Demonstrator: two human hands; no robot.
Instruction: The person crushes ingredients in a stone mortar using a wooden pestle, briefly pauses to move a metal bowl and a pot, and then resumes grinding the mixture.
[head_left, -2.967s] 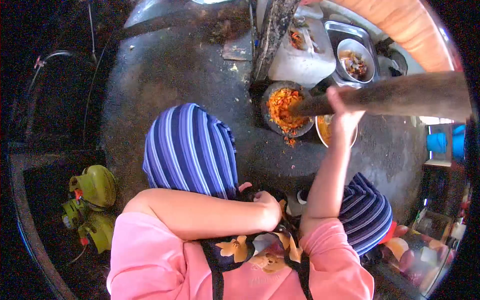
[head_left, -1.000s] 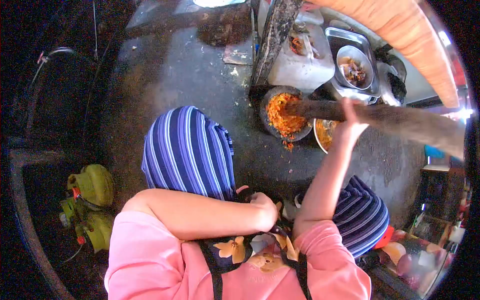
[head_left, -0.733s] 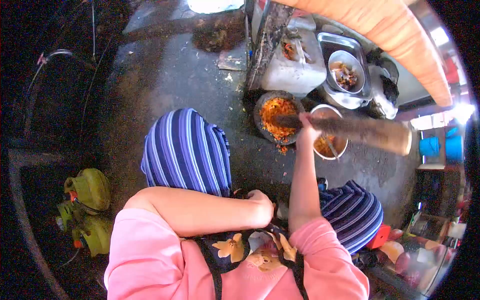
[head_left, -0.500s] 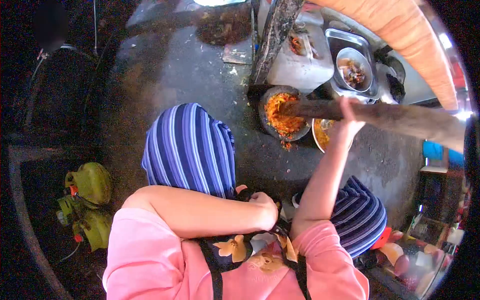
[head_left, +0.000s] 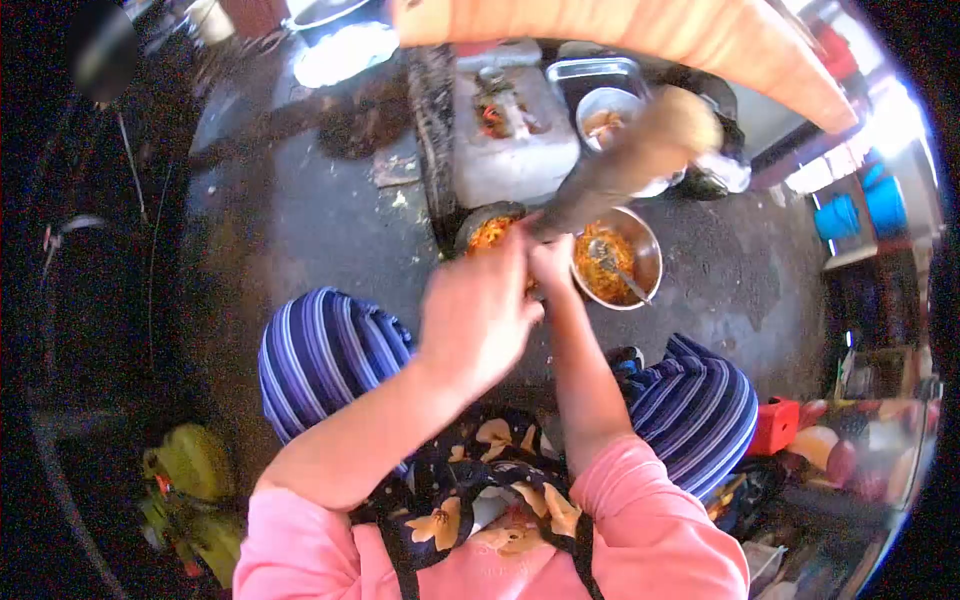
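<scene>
My right hand [head_left: 550,262] is closed around a thick wooden pestle [head_left: 615,170], which tilts up to the right with its pale rounded end high. Its lower part reaches toward a dark stone mortar [head_left: 466,232] holding chunky orange-red mash [head_left: 492,233]. My left hand [head_left: 478,308], smeared by motion, overlaps the mortar and comes right up to the pestle's lower part; I cannot tell whether its fingers grip it. Just right of my right hand stands a metal bowl [head_left: 655,262] of orange mash with a spoon [head_left: 622,278] in it.
Beyond the mortar are a pale block-shaped stand [head_left: 510,170] with food scraps on top, a metal tray [head_left: 598,68] and a bowl [head_left: 603,103]. A dark wooden post [head_left: 432,140] rises beside the mortar. A red stool [head_left: 773,425] stands right of my knee, green gas cylinders [head_left: 190,465] at left.
My left hand has moved from my apron forward to the mortar. The pestle has swung from lying nearly level to a steeper tilt, and my right hand has come closer to the mortar.
</scene>
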